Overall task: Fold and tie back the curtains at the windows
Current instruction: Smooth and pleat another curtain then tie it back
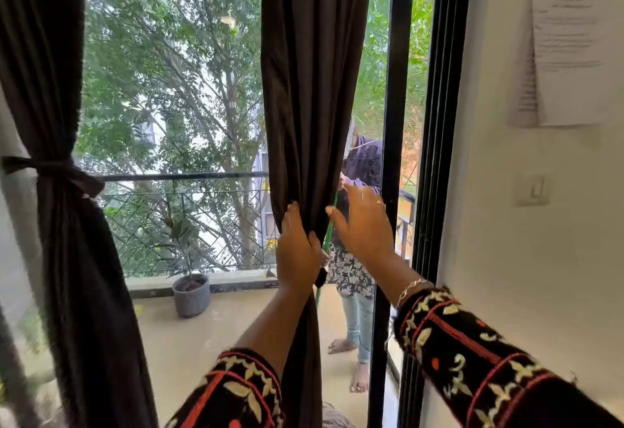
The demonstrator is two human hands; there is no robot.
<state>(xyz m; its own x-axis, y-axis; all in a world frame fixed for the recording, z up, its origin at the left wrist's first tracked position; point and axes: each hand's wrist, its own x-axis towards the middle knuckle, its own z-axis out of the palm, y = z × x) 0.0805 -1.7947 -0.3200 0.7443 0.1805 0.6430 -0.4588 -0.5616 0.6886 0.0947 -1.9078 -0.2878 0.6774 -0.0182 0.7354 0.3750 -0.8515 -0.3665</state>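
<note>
A dark brown curtain [314, 89] hangs in the middle of the glass door, gathered into a narrow bunch at waist height. My left hand [297, 252] grips that bunch, fingers curled round the folds. My right hand [363, 221] hovers just right of the bunch with fingers spread, its fingertips close to the fabric's right edge. A second dark curtain [67, 225] at the left is cinched by a fabric tie-back [54, 170] knotted round it.
The black door frame [435, 157] and a white wall [540, 258] with a taped paper [567, 59] and a switch stand at the right. Outside, a person [358, 258] stands on the balcony beside a potted plant [190, 292] and a railing.
</note>
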